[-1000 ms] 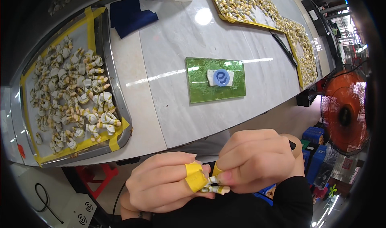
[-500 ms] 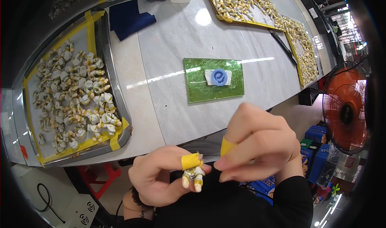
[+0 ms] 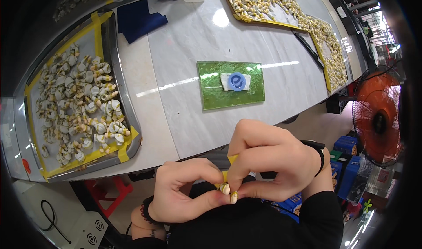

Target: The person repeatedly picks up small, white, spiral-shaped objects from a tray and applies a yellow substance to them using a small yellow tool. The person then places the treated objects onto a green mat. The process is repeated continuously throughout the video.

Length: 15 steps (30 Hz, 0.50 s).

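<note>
Close to my body, a small white and yellow figurine piece (image 3: 226, 189) with pale tips sits between my two hands, mostly covered by fingers. My left hand (image 3: 182, 192) pinches it between thumb and forefinger. From the other side my right hand (image 3: 274, 163) closes thumb and fingertips on it. Yellow tape wraps a finger of each hand. Beyond them on the table, a round blue piece (image 3: 236, 81) rests on a white pad on a green block (image 3: 211, 99).
At left stands a metal tray (image 3: 127, 112) edged with yellow tape, full of similar figurine pieces (image 3: 83, 104). Far right are trays of small yellowish parts (image 3: 259, 5). A dark blue cloth (image 3: 140, 22) lies at the back; an orange fan (image 3: 378, 117) stands at right.
My right hand has moved left and down to meet my left hand, and its fingers now close on the figurine piece. The piece is more hidden than before.
</note>
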{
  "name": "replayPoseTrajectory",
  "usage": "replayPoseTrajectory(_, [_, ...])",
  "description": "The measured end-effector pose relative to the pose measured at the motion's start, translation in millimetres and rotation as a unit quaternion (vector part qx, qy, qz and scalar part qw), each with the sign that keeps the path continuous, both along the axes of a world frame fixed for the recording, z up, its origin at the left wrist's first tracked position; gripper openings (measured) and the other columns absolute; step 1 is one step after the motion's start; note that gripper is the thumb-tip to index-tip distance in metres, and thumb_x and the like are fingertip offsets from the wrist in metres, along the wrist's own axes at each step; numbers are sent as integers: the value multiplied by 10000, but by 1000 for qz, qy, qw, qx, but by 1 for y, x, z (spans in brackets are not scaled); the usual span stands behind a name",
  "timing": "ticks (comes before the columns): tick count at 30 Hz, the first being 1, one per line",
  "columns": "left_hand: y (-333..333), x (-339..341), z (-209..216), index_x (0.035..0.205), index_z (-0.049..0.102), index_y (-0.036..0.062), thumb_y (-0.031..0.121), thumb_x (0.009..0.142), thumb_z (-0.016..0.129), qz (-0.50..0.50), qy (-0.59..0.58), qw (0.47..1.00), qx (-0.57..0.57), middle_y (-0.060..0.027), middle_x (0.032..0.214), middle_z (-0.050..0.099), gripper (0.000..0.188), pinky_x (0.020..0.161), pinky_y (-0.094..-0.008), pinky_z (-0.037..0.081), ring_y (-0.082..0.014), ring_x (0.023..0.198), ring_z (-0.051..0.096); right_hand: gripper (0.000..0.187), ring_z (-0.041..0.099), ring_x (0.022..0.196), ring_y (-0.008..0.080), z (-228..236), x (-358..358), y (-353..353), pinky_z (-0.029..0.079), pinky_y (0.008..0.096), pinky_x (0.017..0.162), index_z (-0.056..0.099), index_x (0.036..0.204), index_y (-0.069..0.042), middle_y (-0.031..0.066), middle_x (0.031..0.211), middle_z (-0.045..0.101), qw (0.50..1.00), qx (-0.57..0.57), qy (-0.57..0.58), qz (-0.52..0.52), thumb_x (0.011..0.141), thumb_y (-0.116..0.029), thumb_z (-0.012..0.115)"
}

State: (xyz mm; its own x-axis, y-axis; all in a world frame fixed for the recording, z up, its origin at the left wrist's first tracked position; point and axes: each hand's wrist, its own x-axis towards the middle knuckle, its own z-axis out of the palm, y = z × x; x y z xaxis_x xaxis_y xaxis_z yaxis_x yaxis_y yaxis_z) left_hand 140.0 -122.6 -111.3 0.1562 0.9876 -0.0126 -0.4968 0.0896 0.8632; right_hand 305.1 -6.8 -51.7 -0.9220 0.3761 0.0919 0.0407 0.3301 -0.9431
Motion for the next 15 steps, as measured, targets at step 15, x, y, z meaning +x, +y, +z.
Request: replayPoseTrajectory(15, [1, 2, -6, 852, 637, -27, 18, 751, 725, -46, -86, 995, -36, -82, 820, 659, 142, 692, -225, 467, -113, 748, 612, 197, 472, 653, 140, -8, 5, 2, 366, 236, 564, 668, 786, -60, 42, 788, 484, 995, -101, 11, 12, 665, -137, 804])
